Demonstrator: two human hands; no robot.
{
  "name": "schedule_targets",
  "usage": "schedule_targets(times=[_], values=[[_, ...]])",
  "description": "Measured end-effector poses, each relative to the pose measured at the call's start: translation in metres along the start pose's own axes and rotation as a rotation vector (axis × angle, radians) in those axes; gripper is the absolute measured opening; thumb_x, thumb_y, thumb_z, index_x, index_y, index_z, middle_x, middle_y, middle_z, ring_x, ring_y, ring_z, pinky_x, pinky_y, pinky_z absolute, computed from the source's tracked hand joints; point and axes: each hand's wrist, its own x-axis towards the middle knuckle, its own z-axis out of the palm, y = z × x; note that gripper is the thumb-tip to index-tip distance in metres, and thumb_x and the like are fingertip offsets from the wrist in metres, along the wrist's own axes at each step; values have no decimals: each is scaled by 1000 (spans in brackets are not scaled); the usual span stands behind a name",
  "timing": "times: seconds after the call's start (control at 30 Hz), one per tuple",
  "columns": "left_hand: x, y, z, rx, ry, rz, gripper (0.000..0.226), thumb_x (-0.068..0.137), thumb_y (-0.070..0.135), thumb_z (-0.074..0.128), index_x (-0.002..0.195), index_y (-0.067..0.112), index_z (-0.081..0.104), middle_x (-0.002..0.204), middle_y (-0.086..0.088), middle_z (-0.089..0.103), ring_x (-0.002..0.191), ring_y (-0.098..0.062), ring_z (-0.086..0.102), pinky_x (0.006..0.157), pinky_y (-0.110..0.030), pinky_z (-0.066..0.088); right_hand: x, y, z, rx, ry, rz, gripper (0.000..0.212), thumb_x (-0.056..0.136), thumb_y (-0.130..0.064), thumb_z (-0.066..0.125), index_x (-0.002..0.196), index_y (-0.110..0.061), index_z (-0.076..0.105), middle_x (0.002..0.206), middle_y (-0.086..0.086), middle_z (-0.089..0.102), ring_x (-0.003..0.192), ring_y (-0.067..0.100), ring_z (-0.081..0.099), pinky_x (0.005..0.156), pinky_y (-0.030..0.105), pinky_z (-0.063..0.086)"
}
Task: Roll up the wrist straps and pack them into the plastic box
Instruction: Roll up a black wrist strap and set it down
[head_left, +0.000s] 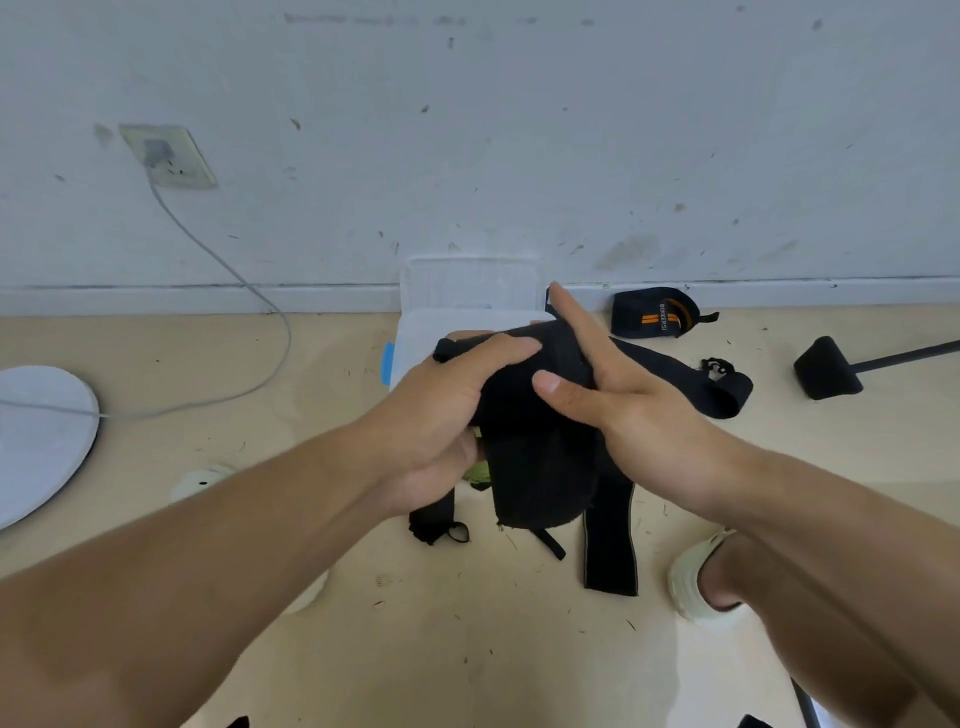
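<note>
I hold a black wrist strap (540, 436) in the air above the floor. My left hand (441, 415) grips its rolled part, fingers curled over the top. My right hand (623, 395) lies against the strap's right side with straight fingers and the thumb pressing on the cloth. The loose end hangs down between my wrists. Behind the hands sits the clear plastic box (421, 332) with a blue latch, its lid (467, 283) leaning on the wall. A rolled black strap with orange stripes (657, 312) lies by the wall. More black straps (610, 545) lie on the floor.
A white round base (41, 436) with a grey cable (218, 260) running to a wall socket (169, 156) is at the left. A black padded foot on a rod (826, 369) lies at the right. My shoe (696, 577) is at the lower right.
</note>
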Motion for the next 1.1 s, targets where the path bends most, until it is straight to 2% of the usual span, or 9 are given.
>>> schedule_targets(times=[0.07, 0.17, 0.37, 0.43, 0.5, 0.57, 0.73, 0.93, 1.1], values=[[2, 1, -3, -57, -16, -31, 17, 93, 16, 70, 110, 17, 70, 102, -3, 77, 96, -21, 74, 74, -36, 60, -3, -2, 1, 15, 6, 19, 84, 103, -17, 59, 161, -51, 8, 139, -41, 49, 124, -20, 48, 118, 24, 36], [0, 2, -1, -97, -14, -43, 31, 83, 8, 76, 110, 21, 65, 93, -2, 74, 87, -19, 73, 70, -36, 60, -6, 0, 3, -11, 17, 31, 91, 98, -17, 55, 160, -52, -2, 157, -39, 24, 124, -25, 40, 110, 23, 40], [-4, -14, 9, 81, 116, 56, 59, 78, 43, 80, 123, 13, 58, 103, -5, 76, 107, -25, 74, 102, -52, 57, -5, 10, 6, 12, -23, 108, 98, 97, -8, 49, 159, -50, -14, 108, -67, 33, 93, -40, 45, 91, 16, 42], [-3, -17, 11, 158, 180, 95, 60, 80, 52, 78, 122, 14, 58, 105, -6, 77, 107, -25, 75, 101, -51, 58, -5, 9, 5, 3, -39, 96, 104, 89, -17, 57, 160, -50, -11, 129, -57, 31, 105, -34, 47, 97, 18, 43], [-3, -19, 11, 229, 230, 120, 54, 83, 58, 74, 116, 17, 60, 101, -3, 76, 102, -22, 75, 96, -46, 60, -4, 8, 4, -16, -76, 77, 114, 75, -30, 66, 161, -49, -5, 148, -29, 48, 125, -10, 55, 110, 31, 44], [-2, -20, 10, 265, 268, 135, 52, 84, 62, 71, 112, 19, 61, 100, -1, 77, 99, -18, 75, 90, -40, 61, -5, 9, 2, -42, -90, 54, 114, 74, -35, 73, 162, -47, 2, 136, -12, 66, 127, 9, 62, 113, 42, 46], [-3, -10, 12, 396, 286, 198, 66, 72, 78, 61, 106, 21, 62, 90, 5, 75, 86, -9, 75, 69, -23, 55, -10, 5, -2, -274, -14, -28, 98, 70, -58, 77, 155, -41, 31, 121, -13, 72, 113, 11, 70, 102, 42, 55], [-6, -14, 17, 502, 245, 200, 73, 60, 82, 56, 104, 24, 60, 95, 7, 72, 92, -6, 71, 74, -22, 52, -13, -3, -8, -497, -18, -34, 72, 68, -40, 95, 124, -40, 51, 107, -21, 70, 100, -6, 66, 81, 17, 56], [-8, -15, 20, 575, 256, 204, 69, 59, 81, 55, 99, 24, 58, 84, 13, 66, 70, 11, 62, 54, -5, 43, -7, -5, -10, -530, -38, 18, 61, 66, -31, 92, 114, -29, 54, 95, -8, 72, 85, 10, 72, 76, 43, 62]])
